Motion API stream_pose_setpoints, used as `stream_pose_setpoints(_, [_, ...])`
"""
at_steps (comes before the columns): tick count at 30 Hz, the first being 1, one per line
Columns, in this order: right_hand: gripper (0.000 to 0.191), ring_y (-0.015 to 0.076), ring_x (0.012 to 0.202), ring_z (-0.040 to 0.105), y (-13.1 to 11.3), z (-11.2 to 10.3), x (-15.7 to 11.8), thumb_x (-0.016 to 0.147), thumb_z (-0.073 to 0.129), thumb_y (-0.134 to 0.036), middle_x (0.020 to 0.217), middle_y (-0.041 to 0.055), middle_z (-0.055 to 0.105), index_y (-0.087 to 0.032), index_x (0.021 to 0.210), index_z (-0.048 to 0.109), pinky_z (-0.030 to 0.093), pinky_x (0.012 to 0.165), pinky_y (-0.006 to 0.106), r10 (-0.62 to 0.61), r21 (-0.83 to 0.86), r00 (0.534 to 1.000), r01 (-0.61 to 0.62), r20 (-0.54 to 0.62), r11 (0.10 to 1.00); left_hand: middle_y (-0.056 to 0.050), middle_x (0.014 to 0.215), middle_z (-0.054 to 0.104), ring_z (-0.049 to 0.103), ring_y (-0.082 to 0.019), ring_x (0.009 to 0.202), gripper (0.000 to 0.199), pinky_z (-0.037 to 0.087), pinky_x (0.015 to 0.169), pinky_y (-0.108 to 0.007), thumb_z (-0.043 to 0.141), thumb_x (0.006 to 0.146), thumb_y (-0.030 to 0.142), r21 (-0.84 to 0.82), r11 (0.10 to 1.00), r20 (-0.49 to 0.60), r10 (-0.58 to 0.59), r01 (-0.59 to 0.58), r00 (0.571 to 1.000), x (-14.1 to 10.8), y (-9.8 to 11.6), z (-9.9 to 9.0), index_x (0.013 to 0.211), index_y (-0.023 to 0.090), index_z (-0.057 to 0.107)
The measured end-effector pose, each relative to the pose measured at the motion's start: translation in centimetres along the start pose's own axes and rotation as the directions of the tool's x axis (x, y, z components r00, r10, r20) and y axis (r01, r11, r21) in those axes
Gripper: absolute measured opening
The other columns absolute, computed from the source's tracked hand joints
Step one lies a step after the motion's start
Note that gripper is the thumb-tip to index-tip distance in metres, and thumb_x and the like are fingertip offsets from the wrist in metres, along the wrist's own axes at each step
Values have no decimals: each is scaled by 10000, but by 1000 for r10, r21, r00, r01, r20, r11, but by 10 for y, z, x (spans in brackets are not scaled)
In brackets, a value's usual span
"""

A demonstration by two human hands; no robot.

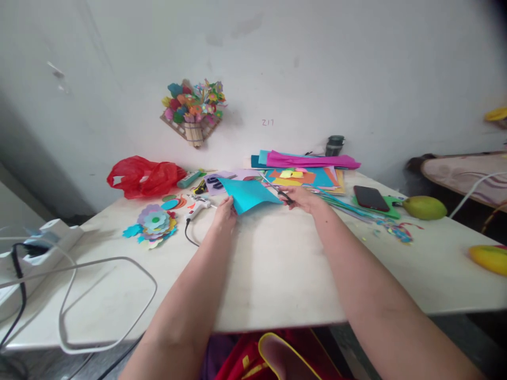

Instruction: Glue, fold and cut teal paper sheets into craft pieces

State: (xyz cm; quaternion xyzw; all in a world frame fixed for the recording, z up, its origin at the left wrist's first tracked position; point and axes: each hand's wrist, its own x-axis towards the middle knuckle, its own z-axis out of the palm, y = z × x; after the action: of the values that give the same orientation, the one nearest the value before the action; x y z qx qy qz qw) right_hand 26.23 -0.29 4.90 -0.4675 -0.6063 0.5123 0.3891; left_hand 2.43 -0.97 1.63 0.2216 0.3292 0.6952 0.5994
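Two hands: left (226,212) pinches blue paper (251,195); right (297,197) grips scissors (285,197) (bare tabletop (281,274) nearer the body).

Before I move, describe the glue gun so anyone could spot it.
On the table, find the red bag. Nearer the person, between the stacked paper flowers and left hand, lies the glue gun: white, with a black cord, unlike the colourful flowers.

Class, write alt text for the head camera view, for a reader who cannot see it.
A left hand holds a blue paper sheet while the right hand holds scissors at its edge. On the pale table are a glue gun, paper flower shapes, a red plastic bag and a phone.
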Motion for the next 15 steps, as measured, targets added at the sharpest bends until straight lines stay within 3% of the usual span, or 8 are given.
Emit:
stream_pose_setpoints(3, [249,61,524,522,-5,5,-4,740,596,-290,734,13,600,-153,948,581,412,391,149,-65,50,988,58,143,997,13,608,615,575,-78,519,171,514,651,-219,443,799,36,-8,1000,53,-1,1,999,0,2,1,722,156,538])
stream_pose_setpoints(6, [250,71,539,540,-9,4,-10,735,603,-331,710,10,591,-148,902,575,411,380,145,-81,34,952,74,297,997,8,625,616,576,-70,522,205,504,613,-193,413,812,23,-31,999,78,-8,10,997,0,3,3,716,151,541])
stream_pose_setpoints(11, [267,88,472,560,-5,2,-13,684,643,-320,625,18,604,-112,831,563,336,305,141,97,-177,852,-4,515,984,30,569,581,554,-45,486,217,480,571,-144,433,824,40,-144,990,-3,-10,10,1000,-3,4,5,660,154,519])
stream_pose_setpoints(15, [315,80,424,544,-2,3,-10,676,649,-367,626,36,630,-105,823,552,300,285,142,203,-285,789,-37,580,958,19,622,618,584,-72,542,84,501,617,-178,518,799,99,-174,985,-15,-20,17,1000,-5,5,5,784,168,564])
